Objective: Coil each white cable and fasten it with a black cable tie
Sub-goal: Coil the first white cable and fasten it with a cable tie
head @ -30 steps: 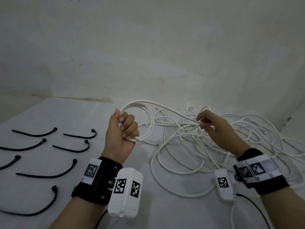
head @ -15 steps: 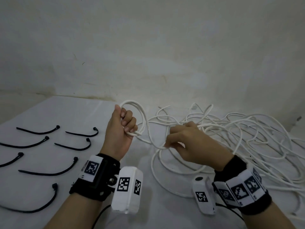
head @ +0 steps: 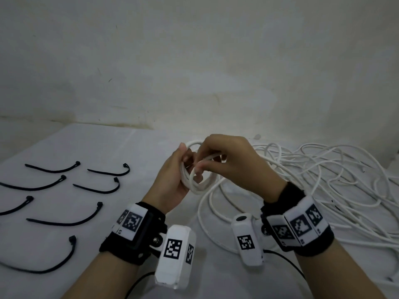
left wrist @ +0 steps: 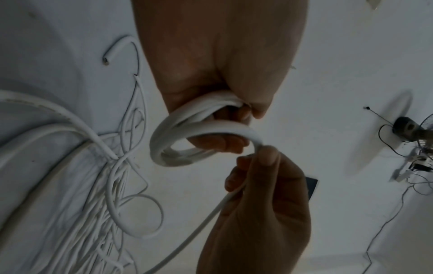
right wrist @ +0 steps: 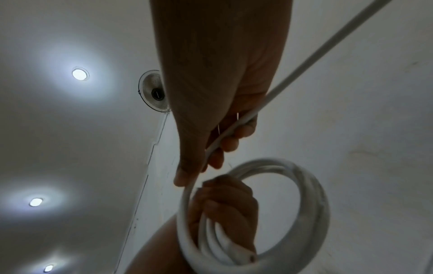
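Note:
My left hand (head: 172, 182) grips a small coil of white cable (head: 200, 184) held above the table; its fingers wrap through the loops (left wrist: 187, 133). My right hand (head: 228, 162) sits right against the coil and pinches the free run of the same cable (right wrist: 234, 128) between thumb and fingers, laying it onto the coil (right wrist: 304, 204). The rest of this cable trails down toward a tangled heap of white cables (head: 319, 180) on the right of the table. Several black cable ties (head: 54, 169) lie spread out on the left.
The white table (head: 140, 147) meets a grey wall at the back. Camera units hang under both wrists (head: 174, 255), (head: 248, 240), close to the table's near edge. A loop of loose cable (head: 207, 223) lies between my forearms.
My right hand has moved left from the cable heap to the coil, bringing another turn of cable with it. The left hand has kept its grip and shifted slightly.

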A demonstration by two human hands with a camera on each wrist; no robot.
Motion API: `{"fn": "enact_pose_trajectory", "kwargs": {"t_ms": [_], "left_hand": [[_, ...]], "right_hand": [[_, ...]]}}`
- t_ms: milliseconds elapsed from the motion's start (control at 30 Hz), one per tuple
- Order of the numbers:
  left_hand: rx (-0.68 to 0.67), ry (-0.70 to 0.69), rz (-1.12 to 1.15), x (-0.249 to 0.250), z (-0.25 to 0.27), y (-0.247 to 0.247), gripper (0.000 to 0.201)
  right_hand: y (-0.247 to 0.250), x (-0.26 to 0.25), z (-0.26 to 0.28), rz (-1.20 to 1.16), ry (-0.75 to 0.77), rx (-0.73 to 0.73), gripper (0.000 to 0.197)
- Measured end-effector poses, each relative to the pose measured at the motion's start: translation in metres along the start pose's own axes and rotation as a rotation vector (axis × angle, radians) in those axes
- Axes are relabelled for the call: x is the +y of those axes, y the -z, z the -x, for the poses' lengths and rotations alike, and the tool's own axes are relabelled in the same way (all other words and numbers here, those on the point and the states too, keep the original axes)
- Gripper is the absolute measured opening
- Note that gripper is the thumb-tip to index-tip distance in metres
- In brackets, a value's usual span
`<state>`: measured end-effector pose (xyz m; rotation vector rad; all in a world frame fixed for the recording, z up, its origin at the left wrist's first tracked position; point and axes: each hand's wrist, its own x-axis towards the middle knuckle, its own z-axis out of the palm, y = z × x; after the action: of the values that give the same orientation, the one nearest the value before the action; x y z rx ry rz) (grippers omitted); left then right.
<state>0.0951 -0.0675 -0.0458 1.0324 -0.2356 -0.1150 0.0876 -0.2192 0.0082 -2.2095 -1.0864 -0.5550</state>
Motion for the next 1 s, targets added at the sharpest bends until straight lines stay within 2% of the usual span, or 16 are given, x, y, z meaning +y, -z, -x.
{"fn": "enact_pose_trajectory", "kwargs": {"t_ms": [133,200,300,500,600,700,833,1000], "left_hand": [[-0.083,0.04,0.057,-0.004,-0.001,-0.006,0.03],[-0.111,0.065,0.093,-0.006,-0.001,-0.008,0.035],[-0.096,0.062,0.126,-0.007,0.0,-0.008,0.042],[-0.046,0.095,0.206,-0.007,0.001,-0.008,0.04],[-0.056,0.146,0.225,-0.006,0.003,-0.01,0.047],[-0.085,0.133,0.196,-0.004,0.003,-0.01,0.057],[-0.125,0.193,0.23,-0.001,0.001,-0.006,0.055],[-0.183,0.207,0.266,0.001,0.001,-0.003,0.051]], "right_hand": [[-0.006,0.013,0.0,0.087,-0.028,0.12,0.026],[-0.009,0.017,0.002,0.082,-0.035,0.148,0.025],[-0.011,0.017,0.003,0.062,-0.006,0.129,0.02],[-0.01,0.012,0.003,0.061,0.034,0.07,0.019],[-0.011,0.013,0.003,0.083,0.028,0.13,0.019],[-0.013,0.017,0.003,0.106,0.018,0.227,0.019],[-0.019,0.018,0.003,0.089,-0.019,0.281,0.02],[-0.019,0.018,0.004,0.058,-0.132,0.22,0.026]]}}
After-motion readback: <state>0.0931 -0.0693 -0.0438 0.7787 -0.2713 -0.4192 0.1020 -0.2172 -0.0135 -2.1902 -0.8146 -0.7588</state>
